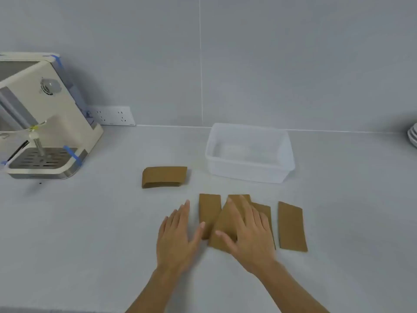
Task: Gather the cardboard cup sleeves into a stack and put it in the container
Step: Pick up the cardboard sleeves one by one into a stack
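Several flat brown cardboard cup sleeves lie on the pale counter. One sleeve (164, 177) lies alone to the left of the clear plastic container (284, 164), which has nothing in it. In front of the container, one sleeve (208, 211) stands lengthwise, a tilted sleeve (223, 231) overlaps it, another (265, 211) pokes out from under my right hand, and one sleeve (291, 227) lies apart on the right. My right hand (247, 231) rests flat on the tilted sleeve, fingers spread. My left hand (178, 236) lies flat beside the group, thumb touching a sleeve's edge.
A cream coffee machine (42, 123) with blue tape stands at the left, against the wall. A wall socket strip (111, 115) sits behind it. Stacked white plates (413, 135) show at the right edge. The grey wall runs close behind the container.
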`<state>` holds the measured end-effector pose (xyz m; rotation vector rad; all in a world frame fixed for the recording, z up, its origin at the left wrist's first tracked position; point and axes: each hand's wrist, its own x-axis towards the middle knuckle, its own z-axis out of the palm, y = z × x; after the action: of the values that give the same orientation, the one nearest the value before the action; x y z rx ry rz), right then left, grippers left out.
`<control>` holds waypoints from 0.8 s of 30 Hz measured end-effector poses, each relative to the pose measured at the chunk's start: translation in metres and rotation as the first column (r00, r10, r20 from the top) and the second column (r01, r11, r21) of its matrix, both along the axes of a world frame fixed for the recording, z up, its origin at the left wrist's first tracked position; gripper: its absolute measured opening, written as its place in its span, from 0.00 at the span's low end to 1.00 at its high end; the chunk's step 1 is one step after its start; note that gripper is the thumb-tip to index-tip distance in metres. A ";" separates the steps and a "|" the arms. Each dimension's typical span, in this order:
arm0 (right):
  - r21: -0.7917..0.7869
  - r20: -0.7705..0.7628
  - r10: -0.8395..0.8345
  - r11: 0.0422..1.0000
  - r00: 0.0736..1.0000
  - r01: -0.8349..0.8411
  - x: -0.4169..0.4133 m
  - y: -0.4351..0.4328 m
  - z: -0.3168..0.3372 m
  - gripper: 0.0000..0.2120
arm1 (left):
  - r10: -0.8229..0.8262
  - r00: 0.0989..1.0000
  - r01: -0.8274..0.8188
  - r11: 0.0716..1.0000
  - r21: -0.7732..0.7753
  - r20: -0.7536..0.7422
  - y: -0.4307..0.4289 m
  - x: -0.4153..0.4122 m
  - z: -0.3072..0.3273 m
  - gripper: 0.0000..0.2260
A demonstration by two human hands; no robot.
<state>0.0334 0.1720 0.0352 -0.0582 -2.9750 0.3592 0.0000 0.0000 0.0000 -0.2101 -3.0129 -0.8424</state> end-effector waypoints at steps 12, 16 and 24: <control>0.065 0.208 -0.097 0.994 0.973 0.085 0.000 -0.031 -0.012 0.34 | 0.052 0.997 -0.053 0.998 0.015 0.054 -0.004 0.001 -0.011 0.42; 0.080 0.214 -0.136 0.989 0.967 0.122 0.001 -0.040 -0.016 0.30 | 0.029 0.999 -0.028 0.999 -0.039 0.013 -0.007 0.001 -0.014 0.49; -0.058 0.202 -0.144 0.986 0.969 0.159 -0.001 -0.049 -0.020 0.27 | 0.019 0.999 -0.018 0.999 -0.035 0.032 -0.008 0.003 -0.010 0.49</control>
<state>0.0324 0.1230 0.0157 -0.3473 -3.1240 0.4695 0.0027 -0.0083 -0.0098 -0.1700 -3.0559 -0.8001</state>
